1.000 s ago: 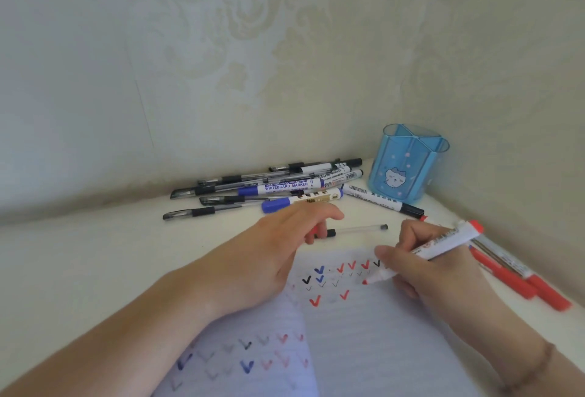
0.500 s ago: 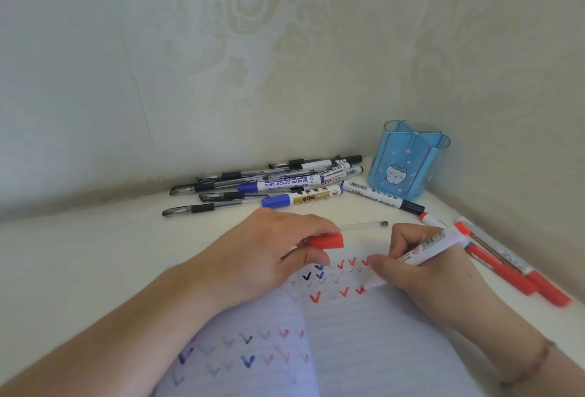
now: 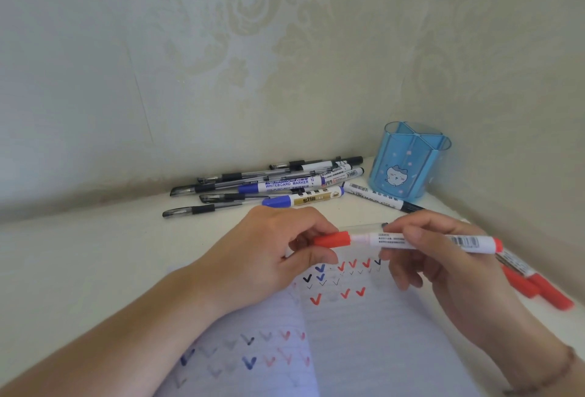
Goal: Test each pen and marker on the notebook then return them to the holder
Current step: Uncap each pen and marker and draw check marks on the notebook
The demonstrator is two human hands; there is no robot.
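Fingers of the left hand [image 3: 253,257] pinch the red cap [image 3: 332,239], now pushed over the tip of the red whiteboard marker [image 3: 424,242] that the right hand [image 3: 443,257] grips; a second ago it was ticking the notebook [image 3: 348,333]. Tested; likely bound for the blue holder [image 3: 408,165] at the bench [image 3: 95,254] corner.

notebook [image 3: 364,349]: lower part cut off by the bottom edge — upper left corner hidden under the left hand [image 3: 269,257].
clear pen [image 3: 364,226]: mostly hidden behind the red marker [image 3: 411,242] and both hands.
marker tip: hidden inside the red cap [image 3: 332,240].
small print on marker barrels: too small to read.
forearms: cut off by the frame.
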